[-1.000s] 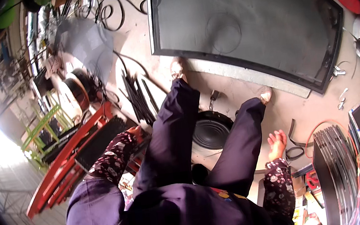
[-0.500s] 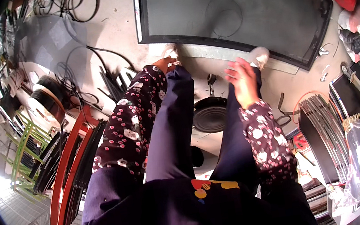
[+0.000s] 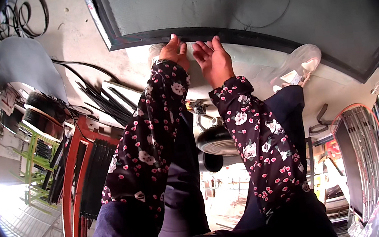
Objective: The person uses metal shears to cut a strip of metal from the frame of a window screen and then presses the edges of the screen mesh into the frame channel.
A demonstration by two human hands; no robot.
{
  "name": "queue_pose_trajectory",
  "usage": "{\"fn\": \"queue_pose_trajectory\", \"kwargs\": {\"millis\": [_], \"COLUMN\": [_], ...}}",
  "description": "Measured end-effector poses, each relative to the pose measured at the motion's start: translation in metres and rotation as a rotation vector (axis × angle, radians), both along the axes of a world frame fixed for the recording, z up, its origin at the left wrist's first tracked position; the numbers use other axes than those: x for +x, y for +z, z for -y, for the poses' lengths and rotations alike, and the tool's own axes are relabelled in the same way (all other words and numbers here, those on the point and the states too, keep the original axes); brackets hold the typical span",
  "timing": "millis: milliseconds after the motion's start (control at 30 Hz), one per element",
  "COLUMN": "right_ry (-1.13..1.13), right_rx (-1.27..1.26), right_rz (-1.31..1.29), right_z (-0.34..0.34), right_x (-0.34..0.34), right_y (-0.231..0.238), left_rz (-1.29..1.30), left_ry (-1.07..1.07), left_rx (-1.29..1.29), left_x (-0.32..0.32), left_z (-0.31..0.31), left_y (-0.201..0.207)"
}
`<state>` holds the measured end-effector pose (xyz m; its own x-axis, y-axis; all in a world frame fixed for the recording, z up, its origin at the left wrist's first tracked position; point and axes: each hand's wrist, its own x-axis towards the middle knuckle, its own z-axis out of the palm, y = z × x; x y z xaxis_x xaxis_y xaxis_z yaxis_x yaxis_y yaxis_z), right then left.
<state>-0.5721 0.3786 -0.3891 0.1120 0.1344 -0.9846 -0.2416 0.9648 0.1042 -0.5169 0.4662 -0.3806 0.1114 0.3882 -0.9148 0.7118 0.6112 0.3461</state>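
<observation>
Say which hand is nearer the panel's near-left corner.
Left. The left hand is at the panel's near edge, to the right of that corner; the right hand is farther right along the same edge. Can't tell if either touches.

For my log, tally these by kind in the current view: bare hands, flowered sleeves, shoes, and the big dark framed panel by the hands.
Left hand and right hand: 2 hands
Flowered sleeves: 2
Shoes: 2
Dark framed panel: 1
Total: 7

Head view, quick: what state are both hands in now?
Left hand: at the near edge of the black frame; gripping or not, cannot tell.
Right hand: open, palm up, by the same edge, nothing seen in it.
</observation>
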Motion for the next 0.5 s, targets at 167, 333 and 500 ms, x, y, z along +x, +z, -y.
{"fn": "queue_pose_trajectory", "kwargs": {"millis": [167, 333, 500], "right_ry": [-0.218, -0.149, -0.190], "right_rx": [0.039, -0.002, -0.062], "right_rz": [-0.057, -0.120, -0.109], "right_z": [-0.015, -0.013, -0.017], "right_x": [-0.002, 0.017, 0.010], "right_y": [0.001, 0.011, -0.002], "left_rz": [0.014, -0.008, 0.010], "left_ry": [0.086, 0.168, 0.121], "left_rx": [-0.098, -0.089, -0.073], "left_x": [-0.005, -0.004, -0.003], "left_z": [-0.008, -0.011, -0.002], "left_y": [-0.005, -0.002, -0.003]}}
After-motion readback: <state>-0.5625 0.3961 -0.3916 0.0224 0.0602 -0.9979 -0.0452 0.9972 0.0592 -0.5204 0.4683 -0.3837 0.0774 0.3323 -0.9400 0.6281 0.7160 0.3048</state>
